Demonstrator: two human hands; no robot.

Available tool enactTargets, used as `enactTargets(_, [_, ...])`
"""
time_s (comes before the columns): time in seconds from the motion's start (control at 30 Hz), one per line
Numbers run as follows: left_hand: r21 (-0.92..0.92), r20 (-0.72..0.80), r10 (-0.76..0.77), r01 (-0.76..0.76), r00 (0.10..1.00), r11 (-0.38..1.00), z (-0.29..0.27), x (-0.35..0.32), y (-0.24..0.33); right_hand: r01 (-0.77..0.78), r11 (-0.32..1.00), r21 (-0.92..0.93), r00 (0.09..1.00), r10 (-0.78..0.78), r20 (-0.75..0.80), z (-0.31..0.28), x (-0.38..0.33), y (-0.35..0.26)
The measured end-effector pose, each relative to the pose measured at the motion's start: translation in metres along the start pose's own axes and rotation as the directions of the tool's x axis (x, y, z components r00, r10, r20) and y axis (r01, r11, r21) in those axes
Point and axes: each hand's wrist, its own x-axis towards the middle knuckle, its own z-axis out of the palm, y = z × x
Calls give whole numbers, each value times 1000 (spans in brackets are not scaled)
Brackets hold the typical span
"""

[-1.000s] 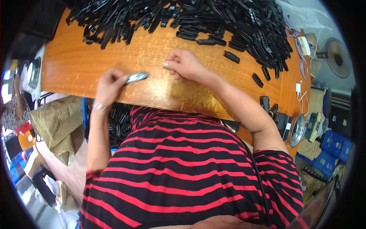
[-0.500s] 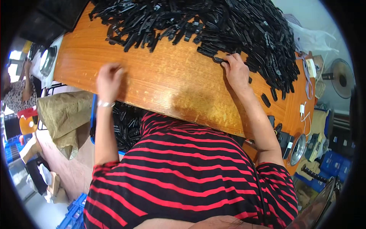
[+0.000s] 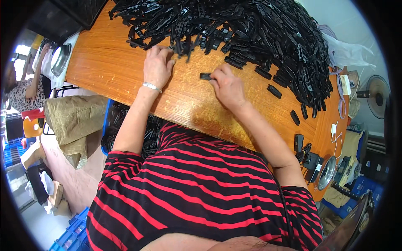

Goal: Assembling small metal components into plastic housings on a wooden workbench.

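Observation:
My right hand (image 3: 229,87) is over the middle of the wooden table, its thumb and fingers pinching a small black plastic part (image 3: 205,76). To its left, my left hand (image 3: 156,69) rests at the near edge of a big pile of black plastic parts (image 3: 251,31). The left fingers are curled and closed; what they hold, if anything, is hidden. Just beside them a black part (image 3: 182,51) looks smeared by motion. Several loose parts, one of them a short black piece (image 3: 274,91), lie to the right of my right hand.
Under the table edge on the left stands a blue crate (image 3: 105,129) with black parts in it. Brown sacking (image 3: 77,121) hangs beside it. A metal bowl (image 3: 326,172) and a white plug with cable (image 3: 333,129) are at the right. Another person (image 3: 25,90) is at far left.
My left hand has moved up and right to the pile's edge. My right hand has drawn away from the pile, left and toward me, with a black plastic part.

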Motion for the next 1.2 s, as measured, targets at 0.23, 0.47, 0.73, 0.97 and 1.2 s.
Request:
enactTargets(0.23, [-204,-114,-125,100,986,974,-14,-18,0,127,988,93,988,-134,82,17,0,-26])
enactTargets(0.47, [32,-63,-90,92,994,995,-15,-15,-9,139,978,159,979,-159,125,18,-1,-37])
enactTargets(0.73, [-701,431,-149,434,890,566,-31,-9,18,122,965,230,992,-119,-31,-13,28,-48])
enactTargets(0.97, [-751,570,-107,569,815,336,-26,-11,40,261,902,344,965,-255,-64,-7,30,-21])
enactTargets(1.2, [-627,594,-213,612,776,483,-32,-26,39,-515,629,583,850,286,443,-11,21,-35])
